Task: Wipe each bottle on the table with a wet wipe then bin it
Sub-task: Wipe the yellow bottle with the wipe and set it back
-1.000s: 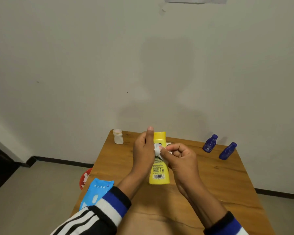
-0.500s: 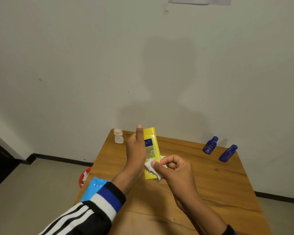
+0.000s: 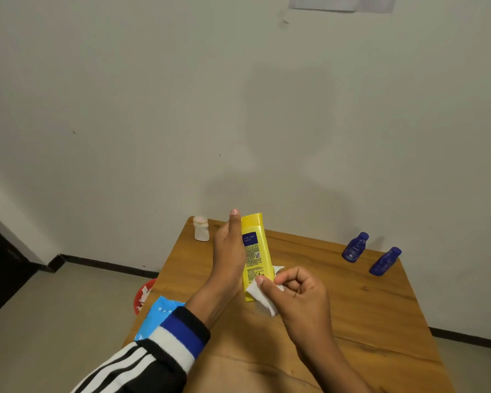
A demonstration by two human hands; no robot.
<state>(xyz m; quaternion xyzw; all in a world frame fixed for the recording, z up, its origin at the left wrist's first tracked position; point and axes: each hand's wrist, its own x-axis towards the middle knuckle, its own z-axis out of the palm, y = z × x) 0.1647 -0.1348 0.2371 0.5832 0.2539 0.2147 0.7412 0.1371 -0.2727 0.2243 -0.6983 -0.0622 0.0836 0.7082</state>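
A tall yellow bottle (image 3: 254, 253) stands upside down near the middle of the wooden table (image 3: 352, 307), label side toward me. My left hand (image 3: 227, 256) grips its left side, thumb pointing up. My right hand (image 3: 298, 296) pinches a white wet wipe (image 3: 260, 296) against the bottle's lower right part. A small white bottle (image 3: 201, 228) stands at the table's far left corner. Two dark blue bottles (image 3: 355, 247) (image 3: 385, 261) lean at the far right.
A light blue wet wipe pack (image 3: 156, 316) lies at the table's left edge, partly under my striped sleeve. A red bin (image 3: 142, 293) holding white wipes sits on the floor left of the table. A wall runs close behind the table.
My right hand slid the wipe down from the bottle's upper part to its lower end. The left hand turned the bottle and moved it slightly left.
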